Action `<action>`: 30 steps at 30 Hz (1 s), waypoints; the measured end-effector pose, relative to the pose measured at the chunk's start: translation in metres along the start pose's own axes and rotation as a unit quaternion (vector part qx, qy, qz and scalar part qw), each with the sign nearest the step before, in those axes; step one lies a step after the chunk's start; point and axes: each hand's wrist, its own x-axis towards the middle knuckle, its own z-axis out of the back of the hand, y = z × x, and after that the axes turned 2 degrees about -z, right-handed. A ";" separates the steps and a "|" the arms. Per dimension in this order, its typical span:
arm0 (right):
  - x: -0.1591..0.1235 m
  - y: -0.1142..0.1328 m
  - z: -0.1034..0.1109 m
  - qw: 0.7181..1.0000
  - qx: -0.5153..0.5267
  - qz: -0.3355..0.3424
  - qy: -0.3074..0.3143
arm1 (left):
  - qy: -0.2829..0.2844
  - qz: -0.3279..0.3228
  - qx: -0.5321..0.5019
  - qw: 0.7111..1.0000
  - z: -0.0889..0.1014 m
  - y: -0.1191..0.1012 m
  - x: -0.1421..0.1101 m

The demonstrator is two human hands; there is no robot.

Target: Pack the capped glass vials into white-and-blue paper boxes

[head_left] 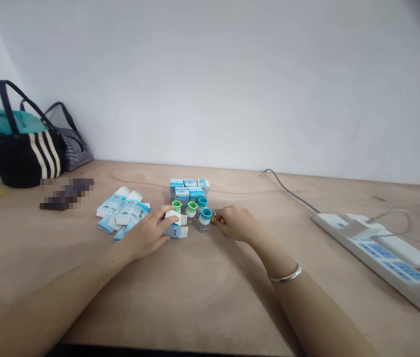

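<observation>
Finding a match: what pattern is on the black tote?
Cream stripes on the black tote, best in the head view.

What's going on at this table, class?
A person is working at a plywood table with bare hands. The left hand holds a small white-and-blue carton. The right hand is at a tiny yellow-and-red item, too small to identify, beside small clear vials with blue and green caps. Stacked cartons stand behind the vials, and loose cartons lie to the left.
</observation>
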 end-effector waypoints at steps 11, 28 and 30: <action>0.000 0.003 0.000 0.974 0.143 -0.033 -0.175 | -0.023 0.066 0.037 0.997 0.003 0.000 0.002; -0.022 0.056 -0.005 0.939 0.151 0.264 -0.161 | 0.011 0.112 -0.281 0.953 0.004 -0.019 -0.003; -0.020 0.054 -0.009 0.944 0.166 0.254 -0.130 | -0.001 0.148 -0.347 0.926 0.002 -0.016 -0.003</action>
